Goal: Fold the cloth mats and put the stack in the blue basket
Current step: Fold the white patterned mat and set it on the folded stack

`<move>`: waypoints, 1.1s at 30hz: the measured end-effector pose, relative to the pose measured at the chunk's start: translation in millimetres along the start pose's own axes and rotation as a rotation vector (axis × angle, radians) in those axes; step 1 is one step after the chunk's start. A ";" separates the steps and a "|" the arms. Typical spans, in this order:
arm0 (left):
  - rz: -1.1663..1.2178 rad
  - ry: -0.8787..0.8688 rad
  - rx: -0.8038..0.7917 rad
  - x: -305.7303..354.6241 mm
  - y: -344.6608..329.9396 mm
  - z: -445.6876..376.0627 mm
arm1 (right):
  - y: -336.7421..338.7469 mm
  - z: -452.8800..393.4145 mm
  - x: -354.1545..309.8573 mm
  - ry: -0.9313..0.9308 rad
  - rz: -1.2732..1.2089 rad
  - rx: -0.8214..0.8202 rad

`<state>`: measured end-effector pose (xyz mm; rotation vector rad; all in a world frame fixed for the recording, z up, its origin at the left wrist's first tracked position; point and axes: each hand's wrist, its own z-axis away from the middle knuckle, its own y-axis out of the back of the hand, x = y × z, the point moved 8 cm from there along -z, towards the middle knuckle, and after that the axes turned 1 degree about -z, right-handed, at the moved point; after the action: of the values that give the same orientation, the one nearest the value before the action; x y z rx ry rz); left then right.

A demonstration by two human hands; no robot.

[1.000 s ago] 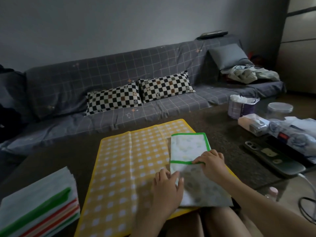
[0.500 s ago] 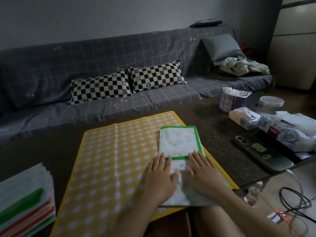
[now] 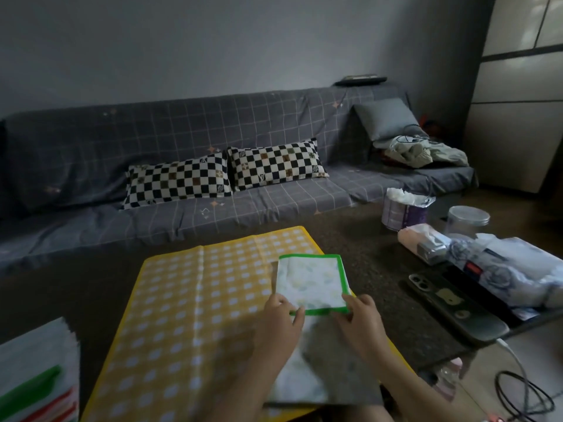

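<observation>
A white cloth mat with a green border lies partly folded on a yellow checked mat spread over the dark table. My left hand pinches the near green edge of the folded flap at its left corner. My right hand grips the same edge at its right corner. The lower part of the white mat extends toward me beneath my wrists. A stack of folded mats with green and red borders sits at the bottom left. No blue basket is in view.
On the table's right side are a phone, a plastic-wrapped package, a tissue pack, a tissue roll and a round lidded container. A grey sofa with two checkered pillows stands behind. Black cables lie at the lower right.
Both hands went from lying flat on the white mat to curling around the green near edge of the folded flap. The view tilted upward.
</observation>
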<state>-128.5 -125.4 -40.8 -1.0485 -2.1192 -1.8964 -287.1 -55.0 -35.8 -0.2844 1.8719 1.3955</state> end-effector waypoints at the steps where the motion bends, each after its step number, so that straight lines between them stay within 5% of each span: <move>1: 0.080 0.055 0.018 -1.6 1.2 -5.1 | 2.1 -5.3 5.2 -0.069 -0.037 0.028; 6: 0.203 0.364 0.112 -25.4 7.8 -26.1 | 0.6 -25.1 31.1 -0.334 -0.166 0.137; 13: 0.497 0.574 0.139 -54.2 -6.6 -35.2 | 2.4 -32.6 46.7 -0.487 -0.265 0.207; 21: 0.653 0.605 0.115 -61.0 -12.0 -39.9 | 1.8 -38.8 49.6 -0.534 -0.319 0.130; 33: 1.129 0.619 0.066 -59.5 -10.8 -27.4 | 3.7 -33.7 55.2 -0.433 -0.808 -0.001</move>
<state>-99.2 -174.7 -74.2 -1.0763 -0.8853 -1.2795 -341.7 -69.3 -67.6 -0.6037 1.1852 0.8092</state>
